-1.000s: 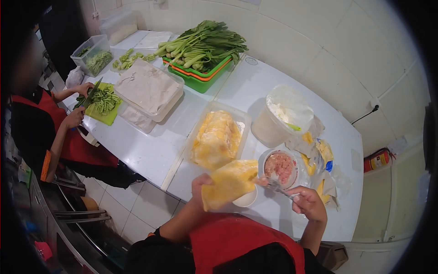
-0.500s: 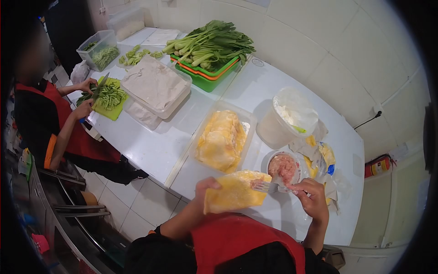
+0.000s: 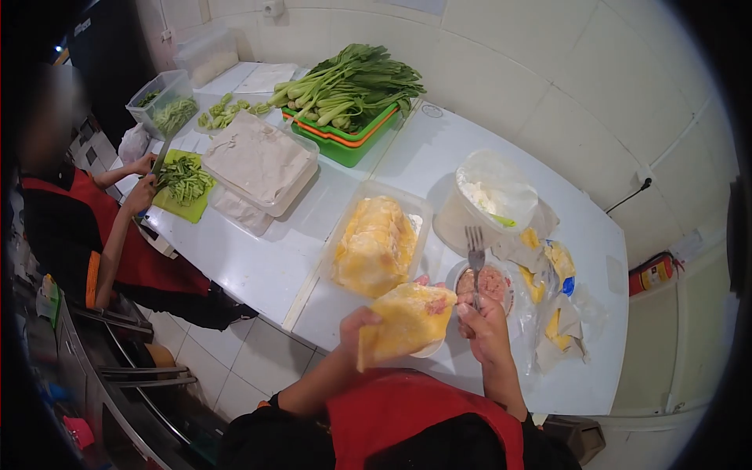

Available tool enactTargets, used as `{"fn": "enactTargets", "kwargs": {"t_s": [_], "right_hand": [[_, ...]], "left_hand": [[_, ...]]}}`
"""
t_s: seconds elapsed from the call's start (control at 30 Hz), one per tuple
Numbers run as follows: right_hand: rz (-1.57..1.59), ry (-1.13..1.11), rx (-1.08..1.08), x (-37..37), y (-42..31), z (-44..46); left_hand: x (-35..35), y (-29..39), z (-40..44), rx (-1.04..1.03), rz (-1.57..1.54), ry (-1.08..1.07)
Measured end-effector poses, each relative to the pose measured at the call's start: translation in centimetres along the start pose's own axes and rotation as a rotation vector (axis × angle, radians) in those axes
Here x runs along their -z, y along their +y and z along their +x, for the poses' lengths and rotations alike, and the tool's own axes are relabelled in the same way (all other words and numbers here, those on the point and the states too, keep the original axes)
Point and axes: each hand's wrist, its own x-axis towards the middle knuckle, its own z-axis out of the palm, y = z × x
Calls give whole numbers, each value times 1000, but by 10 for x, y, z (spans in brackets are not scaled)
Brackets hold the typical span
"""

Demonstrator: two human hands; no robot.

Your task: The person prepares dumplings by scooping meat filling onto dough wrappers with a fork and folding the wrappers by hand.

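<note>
My left hand [image 3: 360, 330] is closed on the left side of a floury yellow dough sheet [image 3: 399, 333]. Pink minced meat lies along the sheet's upper right edge. In my right hand [image 3: 483, 323] is a metal fork [image 3: 475, 262], its tines pointing up; the thumb and fingers are close to the sheet's right edge, and I cannot tell if they touch it. Behind that hand stands a round tub of pink minced meat [image 3: 492, 284], partly hidden. A clear container with stacked yellow dough sheets [image 3: 374, 247] sits just beyond the held sheet.
A bucket of white powder [image 3: 446, 211] stands at the back right beside crumpled wrappers [image 3: 560, 337]. Farther left are a paper-covered container [image 3: 254, 157] and a green basket [image 3: 345, 153] of leafy greens. A co-worker [image 3: 102, 227] cuts greens on a green board [image 3: 192, 210].
My right hand has moved left to the sheet's edge, and the fork has swung from lying across the meat to upright. The sheet has tilted and lowered slightly; the view has shifted a little.
</note>
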Motion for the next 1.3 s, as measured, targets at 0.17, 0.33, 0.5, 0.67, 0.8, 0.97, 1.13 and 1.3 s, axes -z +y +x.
{"fn": "enactTargets", "kwargs": {"t_s": [0.17,0.33,0.5,0.67,0.8,0.97,1.13,1.3], "right_hand": [[-527,19,250,-36,-1,1],[-493,-25,394,-32,-4,-2],[-451,101,340,-23,-25,-3],[-545,59,384,-24,-15,-2],[-538,24,405,-37,-19,-3],[-577,55,404,-36,-15,6],[-587,79,311,-34,-19,10],[-747,-19,321,-42,-23,8]], "left_hand": [[-5,0,1,-46,9,21],[-10,2,-1,-68,-12,43],[-13,6,-5,-91,72,61],[-17,6,-7,-74,104,72],[-19,8,-10,-71,138,46],[-18,6,-12,-59,176,17],[-11,6,-11,-42,146,-41],[-16,3,-9,-53,134,-31]]}}
